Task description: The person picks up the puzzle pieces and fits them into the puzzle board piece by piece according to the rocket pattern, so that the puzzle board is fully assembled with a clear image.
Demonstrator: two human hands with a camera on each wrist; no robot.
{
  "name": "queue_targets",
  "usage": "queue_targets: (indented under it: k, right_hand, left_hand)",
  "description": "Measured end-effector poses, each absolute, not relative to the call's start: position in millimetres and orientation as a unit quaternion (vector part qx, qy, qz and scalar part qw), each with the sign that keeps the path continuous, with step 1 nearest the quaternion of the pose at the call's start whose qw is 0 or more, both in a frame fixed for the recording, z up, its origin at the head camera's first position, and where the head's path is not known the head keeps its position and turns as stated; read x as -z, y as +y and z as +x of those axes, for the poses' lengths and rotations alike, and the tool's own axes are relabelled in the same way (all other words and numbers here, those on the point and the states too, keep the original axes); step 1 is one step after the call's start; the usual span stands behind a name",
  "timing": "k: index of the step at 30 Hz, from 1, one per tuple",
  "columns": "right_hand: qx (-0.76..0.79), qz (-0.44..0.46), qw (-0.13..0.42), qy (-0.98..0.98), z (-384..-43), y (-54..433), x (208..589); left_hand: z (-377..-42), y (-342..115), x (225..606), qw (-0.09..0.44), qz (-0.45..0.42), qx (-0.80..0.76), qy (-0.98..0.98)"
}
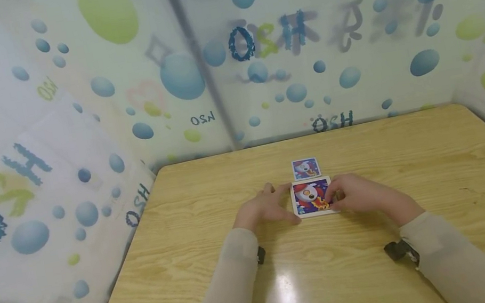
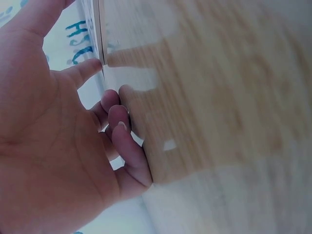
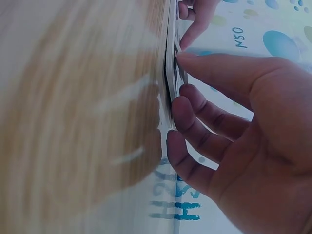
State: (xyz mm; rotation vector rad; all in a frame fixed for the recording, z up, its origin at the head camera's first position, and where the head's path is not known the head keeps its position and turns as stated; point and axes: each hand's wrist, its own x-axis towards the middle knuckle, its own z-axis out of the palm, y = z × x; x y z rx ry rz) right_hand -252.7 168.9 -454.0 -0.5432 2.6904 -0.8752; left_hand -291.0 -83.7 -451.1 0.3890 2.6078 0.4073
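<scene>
A square picture puzzle (image 1: 311,196) with a pale rim lies flat on the table, showing a white and red figure on dark blue. At its left edge my left hand (image 1: 264,208) spreads thumb and forefinger toward the two left corners. In the left wrist view, a fingertip of the left hand (image 2: 63,126) touches the board's edge (image 2: 100,29), and the other fingers bend down to the tabletop. My right hand (image 1: 358,193) is at the right edge. Its thumb and finger pinch a thin flat piece (image 3: 182,75) over the board; the piece's face is hidden.
Just behind the puzzle lies a smaller square card (image 1: 306,168) with a similar picture. Both rest on a wood-grain table (image 1: 210,189). Printed curtains or walls (image 1: 309,85) with blue and green dots stand along the table's far and side edges.
</scene>
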Motion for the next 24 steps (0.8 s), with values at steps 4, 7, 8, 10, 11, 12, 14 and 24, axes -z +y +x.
queue_targets:
  k: [4, 7, 8, 10, 11, 12, 14, 24]
  right_hand:
    - [0.299, -0.197, 0.129, 0.925, -252.9, 168.6, 454.7]
    - [0.298, -0.202, 0.127, 0.924, -252.6, 168.4, 454.4]
    - [0.297, -0.203, 0.125, 0.925, -252.6, 168.3, 454.4]
    - [0.296, -0.205, 0.122, 0.925, -252.4, 168.0, 454.4]
    - [0.295, -0.206, 0.122, 0.925, -252.3, 167.9, 454.5]
    - [0.295, -0.207, 0.122, 0.925, -252.2, 167.8, 454.6]
    - [0.293, -0.208, 0.121, 0.925, -252.3, 167.7, 454.7]
    - [0.271, -0.233, 0.102, 0.929, -252.0, 168.4, 454.3]
  left_hand:
    - [-290.2, -83.4, 449.1, 0.24, 0.141, -0.15, 0.949]
    - [-289.7, -83.3, 448.2, 0.241, 0.139, -0.152, 0.948]
    - [-289.7, -83.2, 448.3, 0.241, 0.139, -0.152, 0.948]
    - [-289.7, -83.3, 448.3, 0.24, 0.14, -0.152, 0.948]
    - [-289.8, -83.3, 448.4, 0.24, 0.141, -0.152, 0.948]
    - [-289.8, -83.2, 448.4, 0.239, 0.141, -0.152, 0.948]
    - [-289.8, -83.1, 448.6, 0.239, 0.141, -0.152, 0.949]
    - [-289.4, -82.7, 449.5, 0.237, 0.136, -0.148, 0.95]
